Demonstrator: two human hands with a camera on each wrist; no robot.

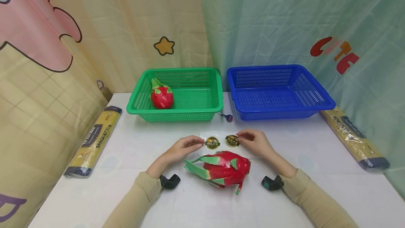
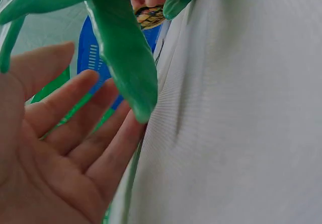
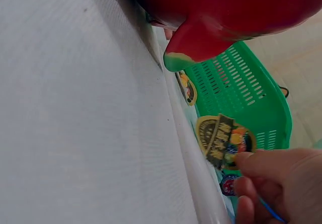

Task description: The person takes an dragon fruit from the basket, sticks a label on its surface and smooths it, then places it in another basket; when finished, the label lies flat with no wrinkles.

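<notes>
My right hand (image 1: 257, 143) pinches a round black-and-gold sticker (image 1: 232, 140) at its edge, with thumb and fingertip; the right wrist view shows the sticker (image 3: 221, 139) raised off the table. A second round sticker (image 1: 212, 143) lies on a clear sheet (image 1: 222, 133). At the sheet's left end is my left hand (image 1: 184, 148), its fingers loosely extended; in the left wrist view the palm (image 2: 60, 168) holds nothing. A red dragon fruit (image 1: 229, 168) with green leaf-like scales lies on its side between the forearms, just in front of the sheet.
Behind stand a green basket (image 1: 177, 115) with another dragon fruit (image 1: 162, 97) inside and a blue basket (image 1: 284, 112). A lollipop (image 1: 229, 118) lies between them. Spaghetti packs flank the table, one left (image 1: 95, 141) and one right (image 1: 354, 138). Curtains hang behind.
</notes>
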